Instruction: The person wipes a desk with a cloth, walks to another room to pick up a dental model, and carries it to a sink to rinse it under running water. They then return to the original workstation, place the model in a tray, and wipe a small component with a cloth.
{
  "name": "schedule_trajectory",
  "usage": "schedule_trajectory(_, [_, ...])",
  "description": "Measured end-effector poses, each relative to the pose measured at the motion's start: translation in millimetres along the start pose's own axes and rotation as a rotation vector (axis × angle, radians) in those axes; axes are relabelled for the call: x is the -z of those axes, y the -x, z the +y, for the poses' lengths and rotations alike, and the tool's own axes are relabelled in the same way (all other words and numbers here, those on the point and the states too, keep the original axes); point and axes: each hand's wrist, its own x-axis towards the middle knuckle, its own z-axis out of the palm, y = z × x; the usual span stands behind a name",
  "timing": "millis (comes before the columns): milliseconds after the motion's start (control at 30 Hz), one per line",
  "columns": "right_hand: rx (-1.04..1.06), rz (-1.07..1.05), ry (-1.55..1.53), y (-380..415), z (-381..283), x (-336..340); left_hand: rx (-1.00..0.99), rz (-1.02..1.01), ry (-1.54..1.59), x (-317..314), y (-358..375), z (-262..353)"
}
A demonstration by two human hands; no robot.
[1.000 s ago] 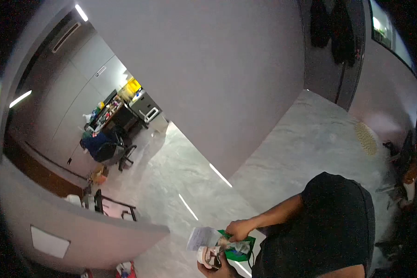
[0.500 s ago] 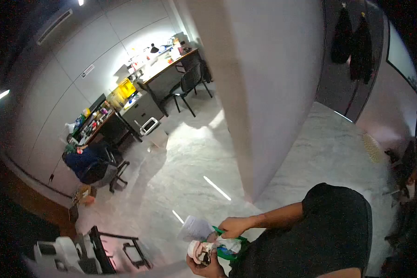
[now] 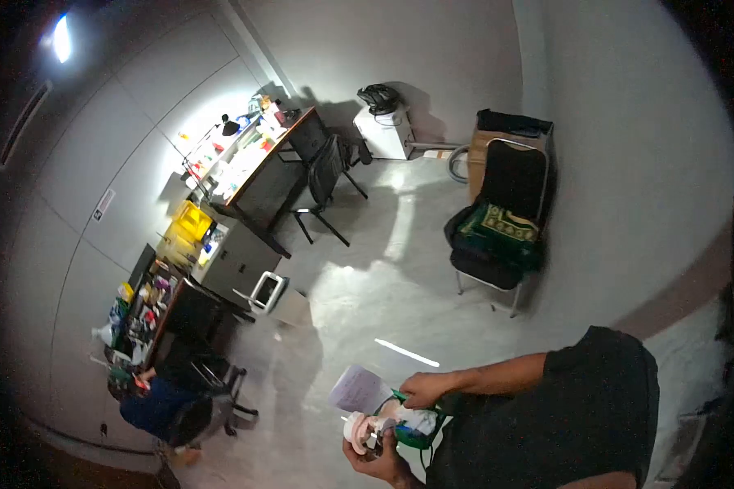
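1. Lower centre of the frame: two bare hands work close together above a pale floor [image 3: 355, 318], the black-sleeved right arm reaching in from the right.

2. The left hand [image 3: 379, 464], lower of the pair, is closed around a pink-and-white moulded piece [image 3: 355, 432], apparently a dental cast, its thumb upright against the near side. The piece lies at the left hand's upper edge, and its long axis cannot be told for certain.

3. The right hand [image 3: 424, 391], just above and to the right, has its fingers curled down at the upper rim of a green bag [image 3: 416, 442]; whether they grip the rim or only touch it cannot be told.

4. The key relation: the cast sits down and to the left of the right hand, with the bag's mouth just beside it. The left hand is the nearer, in full contact; the right is near but apart from it.

5. The bag slants from upper left to lower right, whitish plastic [image 3: 417, 422] bulging at its opening. A handwritten sheet [image 3: 360, 389] stands tilted just left of the right hand, above the cast.

6. Upper left: a lamplit desk [image 3: 272, 154], well apart from both hands.
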Motion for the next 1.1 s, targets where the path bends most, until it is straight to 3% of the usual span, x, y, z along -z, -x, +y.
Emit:
schedule_trajectory(133, [-0.012, 0.014, 0.027, -120.3, -17.5, 73.9, 0.097, 0.051, 0.105, -18.0, -127.0, -22.2])
schedule_trajectory(167, [-0.006, 0.036, 0.049, -156.6, -22.4, 94.8, 0.156, 0.034, -0.047, -14.0, -167.4, -36.5])
schedule_trajectory(200, [0.006, 0.066, 0.085, -183.2, -22.1, 118.6, 0.175, 0.058, 0.074, -17.9, -192.9, -48.0])
schedule_trajectory(367, [0.031, 0.179, 0.071, -304.3, -22.7, 209.6, 0.041, -0.047, 0.051, -50.9, -345.7, -101.3])
schedule_trajectory(433, [0.033, 0.214, 0.005, -360.4, -19.2, 246.2, 0.155, -0.068, 0.13, -87.2, -415.1, -116.4])
schedule_trajectory(500, [0.002, 0.247, 0.0, -421.9, 1.2, 277.6, 0.17, -0.052, 0.203, -113.8, -480.7, -153.4])
schedule_trajectory(700, [-0.167, 0.447, -0.045, -567.4, 28.7, 410.6, 0.32, -0.398, 0.335, -220.7, -716.2, -203.5])
schedule_trajectory(833, [-0.284, 0.578, -0.039, -639.8, 72.0, 505.4, 0.241, -0.516, 0.365, -283.7, -833.2, -264.2])
schedule_trajectory(933, [-0.373, 0.664, -0.037, -683.4, 92.4, 593.7, 0.293, -0.493, 0.45, -333.6, -909.2, -303.6])
schedule_trajectory(967, [-0.309, 0.695, -0.095, -703.6, 110.8, 624.9, 0.282, -0.51, 0.413, -353.1, -941.9, -314.7])
schedule_trajectory(1000, [-0.25, 0.786, -0.024, -729.9, 154.3, 646.4, 0.261, -0.466, 0.414, -373.9, -968.2, -331.8])
schedule_trajectory(1100, [-0.256, 0.798, -0.027, -784.9, 188.4, 757.0, 0.296, -0.304, 0.358, -409.5, -1040.1, -376.6])
